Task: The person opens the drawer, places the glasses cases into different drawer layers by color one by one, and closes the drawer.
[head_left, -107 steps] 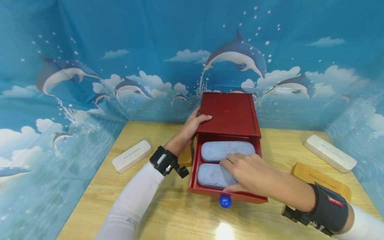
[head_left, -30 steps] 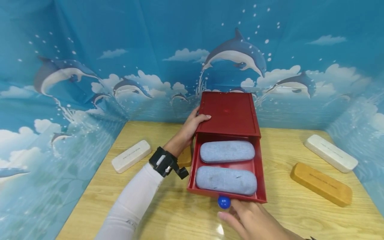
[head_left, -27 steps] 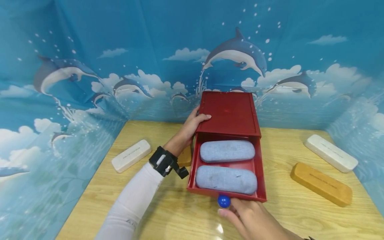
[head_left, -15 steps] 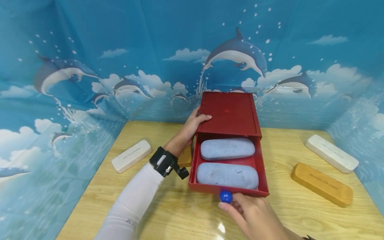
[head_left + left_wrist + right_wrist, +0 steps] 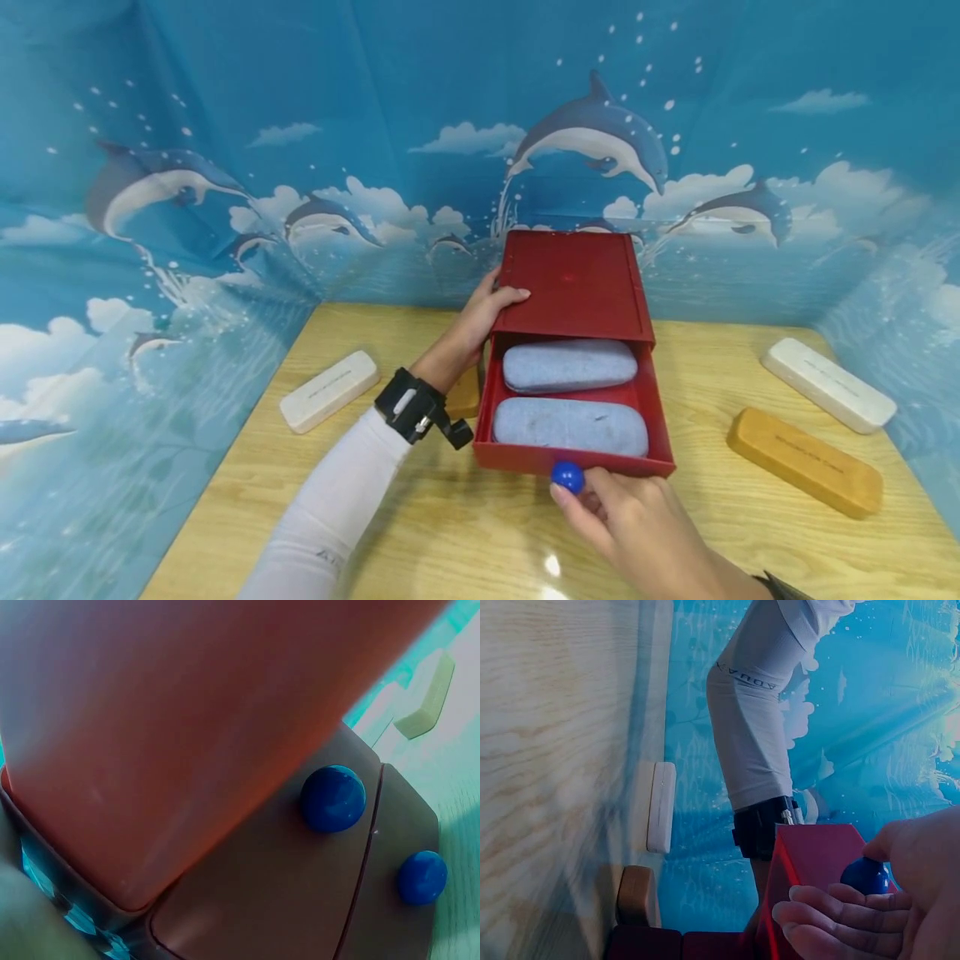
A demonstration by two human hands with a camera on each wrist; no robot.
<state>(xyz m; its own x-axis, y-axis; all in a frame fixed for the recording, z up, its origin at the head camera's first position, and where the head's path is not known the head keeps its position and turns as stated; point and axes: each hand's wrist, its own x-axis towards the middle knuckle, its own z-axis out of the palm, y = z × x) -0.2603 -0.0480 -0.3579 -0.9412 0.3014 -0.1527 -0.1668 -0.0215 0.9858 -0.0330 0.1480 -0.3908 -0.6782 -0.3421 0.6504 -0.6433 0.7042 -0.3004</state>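
Red drawer point(image 5: 513, 458) juts from the top of the cabinet point(image 5: 573, 283), front facing the person; its back is hidden, so its long axis is unclear. The right grip point(image 5: 637, 517) pinches the blue knob point(image 5: 567, 477); the left grip point(image 5: 480, 317) clasps the cabinet's side, probably to steady it. Two blue cases point(image 5: 570, 425) lie crosswise inside.

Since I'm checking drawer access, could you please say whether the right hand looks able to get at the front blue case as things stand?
Probably yes, once the right hand lets go of the blue knob: the front blue case lies uncovered in the open drawer, with only its front wall between.
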